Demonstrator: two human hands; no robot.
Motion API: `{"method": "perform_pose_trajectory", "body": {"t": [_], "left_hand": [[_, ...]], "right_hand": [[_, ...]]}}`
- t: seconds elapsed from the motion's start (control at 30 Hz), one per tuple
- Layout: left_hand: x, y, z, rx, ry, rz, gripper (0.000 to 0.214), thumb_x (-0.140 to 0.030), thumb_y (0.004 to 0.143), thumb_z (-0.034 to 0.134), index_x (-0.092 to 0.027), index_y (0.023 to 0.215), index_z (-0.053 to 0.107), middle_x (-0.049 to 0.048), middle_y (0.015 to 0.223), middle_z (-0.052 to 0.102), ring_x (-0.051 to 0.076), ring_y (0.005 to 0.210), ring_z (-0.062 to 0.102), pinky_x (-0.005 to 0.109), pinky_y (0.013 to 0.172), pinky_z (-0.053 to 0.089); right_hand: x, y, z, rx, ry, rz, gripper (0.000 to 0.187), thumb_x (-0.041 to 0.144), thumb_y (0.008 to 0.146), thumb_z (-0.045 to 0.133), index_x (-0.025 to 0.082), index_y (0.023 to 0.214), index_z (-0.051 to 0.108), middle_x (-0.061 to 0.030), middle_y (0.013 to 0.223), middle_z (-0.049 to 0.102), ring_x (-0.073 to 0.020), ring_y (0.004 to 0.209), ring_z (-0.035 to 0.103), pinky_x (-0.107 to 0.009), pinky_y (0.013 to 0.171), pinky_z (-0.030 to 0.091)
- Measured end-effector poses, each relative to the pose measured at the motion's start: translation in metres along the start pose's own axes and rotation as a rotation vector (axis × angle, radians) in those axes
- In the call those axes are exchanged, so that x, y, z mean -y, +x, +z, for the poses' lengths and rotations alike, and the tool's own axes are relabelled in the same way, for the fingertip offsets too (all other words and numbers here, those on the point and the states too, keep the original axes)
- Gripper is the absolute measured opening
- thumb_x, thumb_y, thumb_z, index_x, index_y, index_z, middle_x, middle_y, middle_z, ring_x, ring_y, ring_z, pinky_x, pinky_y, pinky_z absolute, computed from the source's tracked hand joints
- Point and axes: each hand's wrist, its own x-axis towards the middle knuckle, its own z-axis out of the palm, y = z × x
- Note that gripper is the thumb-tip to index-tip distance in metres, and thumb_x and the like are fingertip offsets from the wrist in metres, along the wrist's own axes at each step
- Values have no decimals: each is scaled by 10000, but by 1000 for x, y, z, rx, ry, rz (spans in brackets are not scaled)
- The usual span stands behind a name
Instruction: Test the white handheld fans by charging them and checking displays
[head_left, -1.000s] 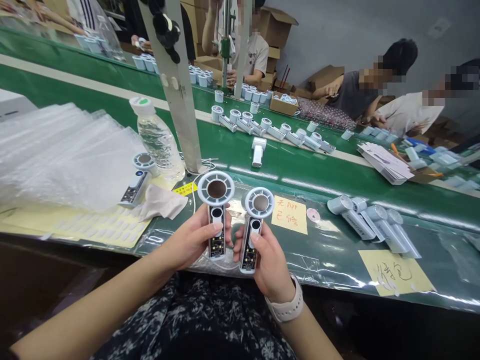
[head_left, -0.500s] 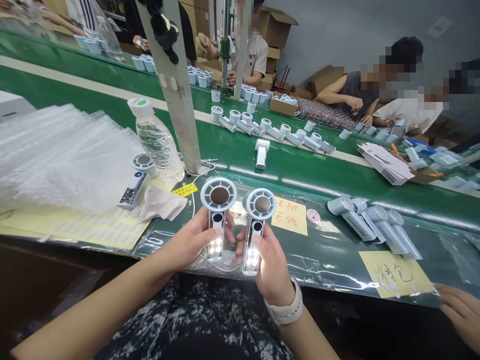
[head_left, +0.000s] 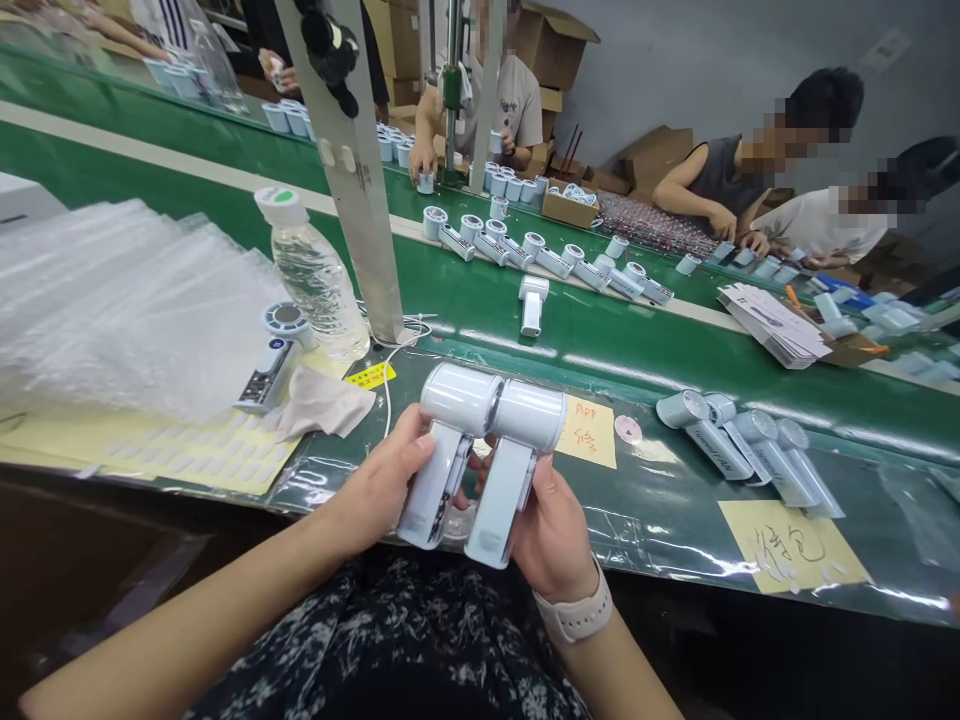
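My left hand [head_left: 396, 475] is closed around the handle of a pale blue handheld fan [head_left: 433, 485], and my right hand [head_left: 556, 530] grips a second handheld fan [head_left: 499, 505] of the same kind. Both are held side by side above the table's front edge, their round heads close together. Their plain sides show, with the lit panels turned out of sight. Some fingers are hidden behind the handles. Just beyond the right-hand fan lies a yellow note [head_left: 592, 430] with red writing, partly covered by it.
To the left are clear plastic bags [head_left: 135, 310], a water bottle [head_left: 311, 270], another fan [head_left: 274, 365] and a crumpled cloth [head_left: 322, 400]. Several fans [head_left: 720, 445] lie at right by a yellow note [head_left: 795, 545]. Fans [head_left: 551, 260] line the green conveyor [head_left: 450, 305]; co-workers sit beyond, and a metal post [head_left: 360, 190] stands nearby.
Both fans have been turned in my hands, from lit panels and grilles facing me to plain sides. The co-worker's hand at lower right has left the view.
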Motion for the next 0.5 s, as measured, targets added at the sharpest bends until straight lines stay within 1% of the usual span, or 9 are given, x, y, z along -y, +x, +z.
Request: {"method": "perform_pose_trajectory", "body": {"t": [0.07,0.13,0.2,0.27,0.33,0.4,0.47,0.5], "left_hand": [[-3,-4,0,33,-35,21,508,-603,876,648,-234,1175,466,59,973,724,258,701,731,386,588,622],[-5,-5,0,62,-73,48,494,-548,867,697,-239,1172,463,44,982,717,255,764,737,394,649,636],[-5,-5,0,86,-104,62,448,-486,886,706,-235,1166,461,55,1006,723,254,839,741,388,709,636],[-4,-4,0,94,-125,61,460,-457,878,731,-227,1183,475,75,1036,729,249,893,738,369,761,627],[-3,-3,1,80,-158,39,547,-466,815,800,-218,1206,508,85,1034,729,250,914,730,354,785,615],[-4,-2,3,72,-203,4,606,-453,726,878,-213,1180,557,78,1003,724,264,943,717,352,795,604],[-5,-2,5,96,-230,-23,566,-414,663,924,-197,1084,614,56,924,711,254,910,706,336,775,587],[-6,-2,6,114,-236,-30,528,-394,649,934,-187,1032,635,41,877,697,232,862,696,321,758,576]], "right_hand": [[1,-1,0,27,14,8,481,638,765,801,202,965,770,-80,988,794,-243,881,740,-354,733,644],[3,-1,-1,33,9,6,444,601,772,813,205,967,767,-88,997,798,-258,864,748,-399,753,649],[5,0,-3,25,-6,7,418,571,778,819,209,980,764,-91,1008,798,-264,855,746,-423,771,647],[7,0,-5,21,-7,31,404,560,791,803,202,974,766,-96,1025,791,-266,862,736,-429,790,640],[9,1,-5,32,25,61,380,543,809,770,193,957,769,-84,965,781,-248,848,719,-409,824,628],[10,1,-4,53,65,88,335,518,814,745,197,910,763,-58,880,760,-215,815,698,-366,847,614],[10,0,-2,57,76,113,315,514,813,729,203,858,749,-42,828,742,-187,781,682,-317,818,602],[10,-1,-2,47,70,128,324,523,810,723,202,837,743,-42,820,740,-179,764,677,-299,790,598]]}}
